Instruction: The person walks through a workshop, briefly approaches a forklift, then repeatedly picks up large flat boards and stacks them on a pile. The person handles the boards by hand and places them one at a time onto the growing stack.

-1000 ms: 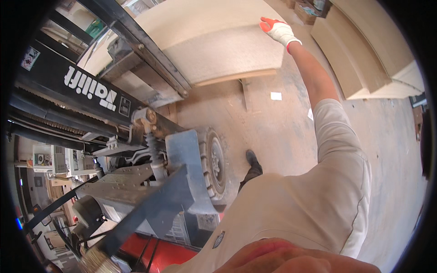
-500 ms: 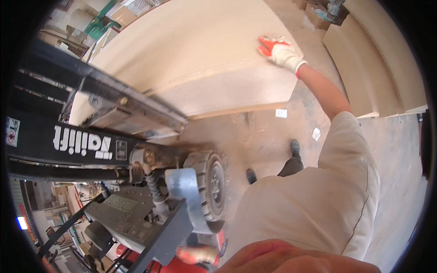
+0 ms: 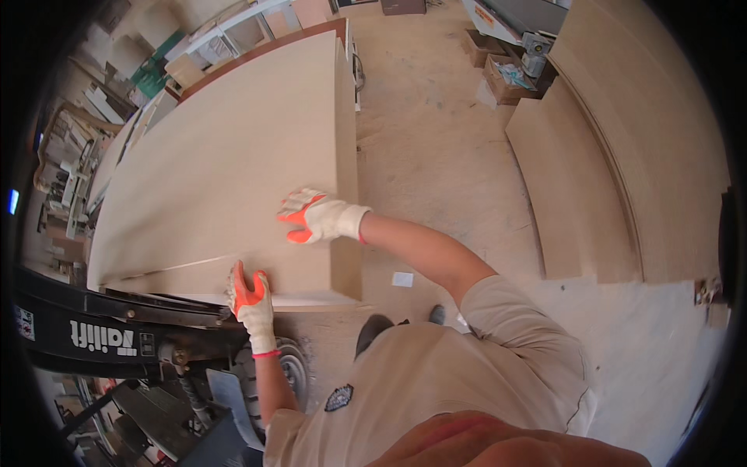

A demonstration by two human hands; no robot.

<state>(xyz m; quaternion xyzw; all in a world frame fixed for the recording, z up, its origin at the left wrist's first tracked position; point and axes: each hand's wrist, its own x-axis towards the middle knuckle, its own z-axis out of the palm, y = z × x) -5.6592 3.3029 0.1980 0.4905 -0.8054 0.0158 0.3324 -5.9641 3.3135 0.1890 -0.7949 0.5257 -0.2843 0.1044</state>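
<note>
A tall stack of large pale boards (image 3: 233, 140) lies in front of me, its near edge turned toward my body. My right hand (image 3: 323, 218), in a white knit glove with an orange palm coating, rests on the top board close to its right side, thumb and fingers apart. At the near edge is my left hand (image 3: 253, 307), gloved the same way. Its fingers point up and are spread against the edge; neither hand is wrapped round anything. A thin light line runs along the board's surface to the left of that hand.
A black forklift (image 3: 101, 338) stands at the lower left, its wheel (image 3: 294, 373) beside my left arm. More upright boards (image 3: 622, 140) lean along the right. Cardboard boxes (image 3: 506, 82) sit at the far right. A white paper scrap (image 3: 402, 279) lies on the dusty floor.
My left hand has come up from beside the forklift to the stack's near edge. My right hand has shifted leftward and nearer over the boards. The view has turned, and the forklift sits lower.
</note>
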